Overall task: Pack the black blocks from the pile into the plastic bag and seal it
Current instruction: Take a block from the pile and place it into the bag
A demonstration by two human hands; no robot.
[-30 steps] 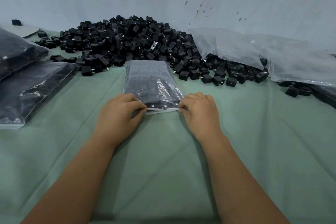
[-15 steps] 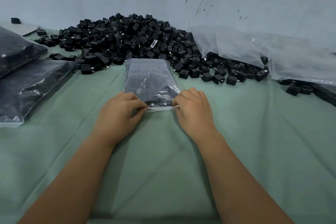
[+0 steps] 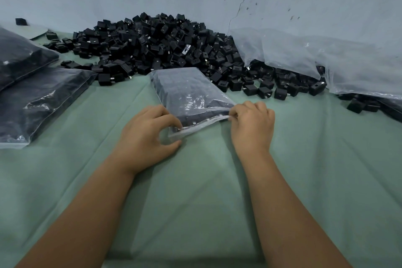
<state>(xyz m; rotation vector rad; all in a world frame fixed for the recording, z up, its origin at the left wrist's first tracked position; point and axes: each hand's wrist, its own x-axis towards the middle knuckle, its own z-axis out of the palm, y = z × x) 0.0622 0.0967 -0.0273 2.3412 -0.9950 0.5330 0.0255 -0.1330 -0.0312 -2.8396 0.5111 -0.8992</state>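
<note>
A clear plastic bag (image 3: 187, 91) filled with black blocks lies flat on the green cloth in front of a large pile of loose black blocks (image 3: 156, 43). Its near edge, the seal strip, is tilted and raised on the right side. My right hand (image 3: 252, 125) pinches the strip's right end with curled fingers. My left hand (image 3: 148, 135) lies at the strip's left corner, with the forefinger curled onto the bag and the thumb on the cloth below it.
Two filled bags (image 3: 39, 102) lie stacked at the left. A heap of empty clear bags (image 3: 322, 59) leans on the wall at the right, partly covering more blocks. The green cloth (image 3: 195, 202) runs toward me between my forearms.
My right hand has slid back to the strip's right end and lifted it, so the bag's near edge now slants. My left hand has loosened, thumb dropped to the cloth.
</note>
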